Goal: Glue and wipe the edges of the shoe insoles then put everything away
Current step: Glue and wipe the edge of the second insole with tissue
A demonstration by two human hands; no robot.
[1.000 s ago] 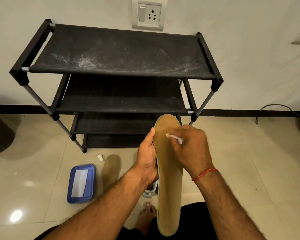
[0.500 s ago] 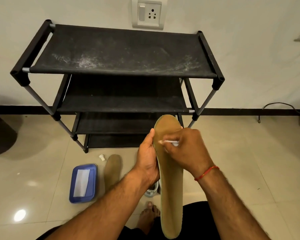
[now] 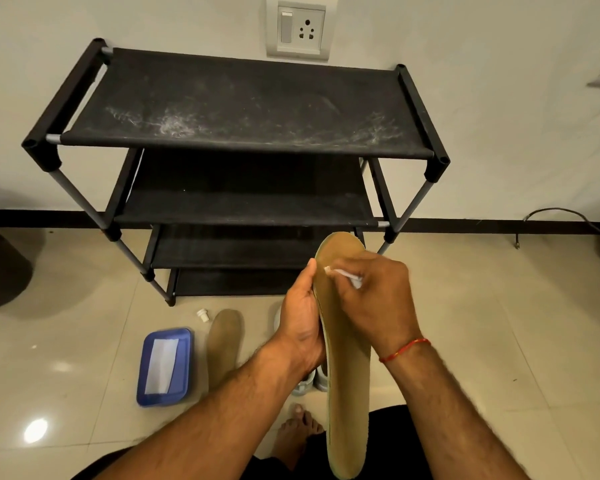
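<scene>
A long tan insole [image 3: 347,382] stands upright in front of me. My left hand [image 3: 300,322] grips its left edge, thumb up along the rim. My right hand [image 3: 374,299] holds a small white glue tube [image 3: 343,274] whose tip touches the insole's upper left edge. A second tan insole [image 3: 224,344] lies flat on the floor to the left. Beside it sits a small white cap [image 3: 203,315]. A blue tray [image 3: 165,367] holding a white wipe [image 3: 161,365] rests on the floor further left.
A black four-tier shoe rack [image 3: 243,109] stands against the wall just beyond the hands. A pale shoe [image 3: 310,381] shows behind my left wrist, and my bare foot [image 3: 298,434] below it. A cable [image 3: 561,220] lies at the right wall.
The right hand with the glue tube has slid from the insole's right side to its left edge near my left thumb. The left hand keeps its grip.
</scene>
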